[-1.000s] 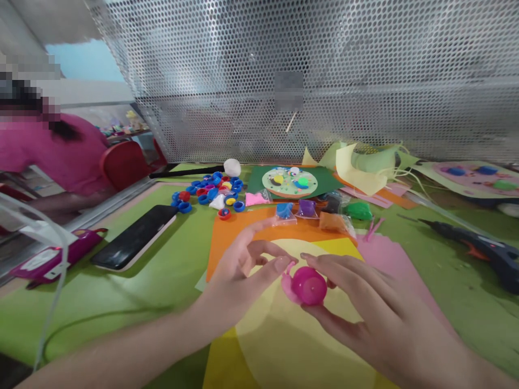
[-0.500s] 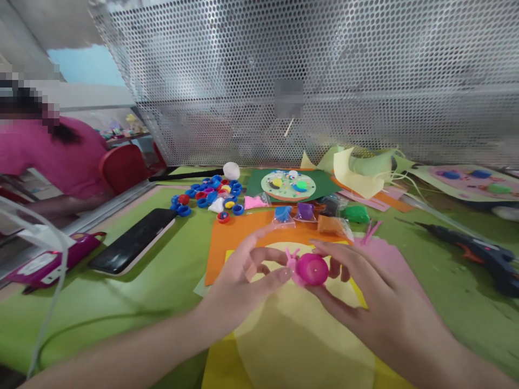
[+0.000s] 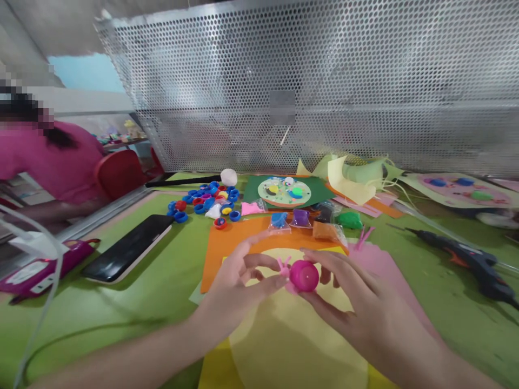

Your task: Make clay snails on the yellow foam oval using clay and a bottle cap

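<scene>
My right hand (image 3: 357,313) grips a magenta bottle cap (image 3: 304,275) between thumb and fingers, with a pink clay snail shape (image 3: 284,267) stuck to its left side. My left hand (image 3: 239,286) touches that pink shape with thumb and fingertip, its other fingers curled loosely. Both hands hover over a pale yellow paper circle (image 3: 295,346) that lies on yellow and orange sheets (image 3: 227,237).
A heap of blue and red bottle caps (image 3: 206,202), small bags of coloured clay (image 3: 308,219), a decorated disc (image 3: 284,190), a black phone (image 3: 127,247), a pink pouch (image 3: 40,265) and a glue gun (image 3: 470,259) lie on the green table. Perforated metal screen (image 3: 324,81) behind. A person in pink sits far left.
Both hands have moved slightly away from me and up with the magenta cap. The left fingers have closed in on the pink clay piece.
</scene>
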The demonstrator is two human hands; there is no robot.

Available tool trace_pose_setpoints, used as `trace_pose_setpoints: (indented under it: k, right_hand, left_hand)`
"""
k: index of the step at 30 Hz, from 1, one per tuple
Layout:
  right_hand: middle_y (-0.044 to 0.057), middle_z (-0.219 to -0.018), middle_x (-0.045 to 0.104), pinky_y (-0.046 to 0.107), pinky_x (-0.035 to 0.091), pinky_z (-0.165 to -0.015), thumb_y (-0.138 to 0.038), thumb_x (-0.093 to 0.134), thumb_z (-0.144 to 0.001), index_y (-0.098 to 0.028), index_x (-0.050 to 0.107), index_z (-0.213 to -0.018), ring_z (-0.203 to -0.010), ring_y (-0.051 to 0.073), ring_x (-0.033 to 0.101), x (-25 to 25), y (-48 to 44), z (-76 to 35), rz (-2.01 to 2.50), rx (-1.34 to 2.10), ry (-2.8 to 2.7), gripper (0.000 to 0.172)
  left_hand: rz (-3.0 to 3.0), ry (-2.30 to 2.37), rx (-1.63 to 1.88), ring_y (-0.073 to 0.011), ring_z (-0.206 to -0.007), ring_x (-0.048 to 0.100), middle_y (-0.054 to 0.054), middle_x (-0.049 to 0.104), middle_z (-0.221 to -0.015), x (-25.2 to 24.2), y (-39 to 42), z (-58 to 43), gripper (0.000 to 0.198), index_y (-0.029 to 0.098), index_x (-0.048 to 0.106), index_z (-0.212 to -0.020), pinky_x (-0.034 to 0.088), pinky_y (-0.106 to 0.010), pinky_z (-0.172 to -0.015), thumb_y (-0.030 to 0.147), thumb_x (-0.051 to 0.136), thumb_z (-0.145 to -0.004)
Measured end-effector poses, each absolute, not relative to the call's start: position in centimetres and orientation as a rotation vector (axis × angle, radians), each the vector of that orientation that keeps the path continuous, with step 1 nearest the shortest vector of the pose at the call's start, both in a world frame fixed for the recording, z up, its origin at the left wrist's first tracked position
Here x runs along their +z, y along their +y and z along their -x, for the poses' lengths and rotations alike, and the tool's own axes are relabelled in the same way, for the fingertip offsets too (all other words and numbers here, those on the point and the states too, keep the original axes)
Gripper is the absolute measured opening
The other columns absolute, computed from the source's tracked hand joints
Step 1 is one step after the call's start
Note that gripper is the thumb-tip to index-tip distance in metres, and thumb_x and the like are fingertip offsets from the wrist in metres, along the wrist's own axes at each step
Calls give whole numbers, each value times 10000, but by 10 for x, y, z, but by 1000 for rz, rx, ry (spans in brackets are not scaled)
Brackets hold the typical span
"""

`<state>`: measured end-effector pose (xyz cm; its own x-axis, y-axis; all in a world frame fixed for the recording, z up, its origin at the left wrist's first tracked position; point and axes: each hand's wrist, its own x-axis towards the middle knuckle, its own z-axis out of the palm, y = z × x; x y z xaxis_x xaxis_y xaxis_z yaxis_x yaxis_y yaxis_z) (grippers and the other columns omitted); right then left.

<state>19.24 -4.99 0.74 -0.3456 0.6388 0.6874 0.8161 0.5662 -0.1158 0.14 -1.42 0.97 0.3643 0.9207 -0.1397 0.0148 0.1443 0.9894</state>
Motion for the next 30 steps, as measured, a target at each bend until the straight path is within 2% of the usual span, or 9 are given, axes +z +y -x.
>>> trace_pose_setpoints:
  k: [7,14,18,21,23,26,28,30]
  right_hand:
    - [40,-733,625,258,519,-656,-307,483,-880,-134,510,-1045,-733,168,626,8,-51,-191,1163,-324,-2093,241]
    - [48,-770,636,274,510,-626,-281,506,-863,-144,494,-1078,-730,178,620,5,-51,-193,1177,-297,-2093,255]
    - [49,-820,641,301,503,-609,-247,548,-830,-178,486,-1101,-707,184,608,4,-51,-192,1192,-228,-2099,287]
    - [43,-850,634,279,487,-544,-239,535,-817,-212,513,-1062,-648,160,592,10,-48,-193,1283,172,-1972,248]
    - [39,-829,624,248,466,-493,-268,534,-809,-213,516,-1039,-604,137,574,14,-44,-195,1318,668,-1749,237]
    - [8,-692,593,218,432,-484,-353,551,-814,-202,521,-1015,-540,103,523,17,-39,-197,1089,1384,-1329,254]
    - [-7,-632,563,203,412,-506,-366,579,-804,-191,563,-955,-535,83,496,15,-39,-196,869,1682,-1087,232]
    - [-4,-637,549,189,397,-521,-339,614,-786,-176,604,-865,-565,73,491,13,-41,-192,736,1833,-931,182]
  left_hand:
    - [-1241,1004,875,-164,-850,576,41,589,-758,6,-13,-2,654,313,380,-1264,420,-286,-768,296,717,-704]
    - [-1255,1060,859,-142,-797,592,40,635,-810,7,-14,-3,651,347,413,-1266,443,-238,-713,356,716,-690]
    - [-1268,1098,882,-173,-858,619,26,689,-792,11,-17,-4,679,319,418,-1284,446,-256,-770,375,719,-679]
    - [-1266,1072,924,-200,-910,625,-13,713,-839,13,-18,-4,659,256,400,-1309,443,-286,-817,403,667,-725]
    - [-1280,1046,958,-216,-994,596,-42,706,-939,12,-19,-4,664,242,365,-1328,432,-303,-846,400,646,-747]
    - [-1301,969,971,-230,-1130,508,-69,627,-1145,6,-16,-4,704,271,311,-1345,410,-334,-884,370,663,-743]
    - [-1289,869,932,-243,-1152,484,-79,588,-1200,1,-15,-4,662,285,351,-1321,412,-357,-881,368,665,-745]
    - [-1283,759,901,-252,-1116,511,-77,591,-1191,-3,-14,-5,553,284,470,-1237,417,-366,-871,380,675,-732]
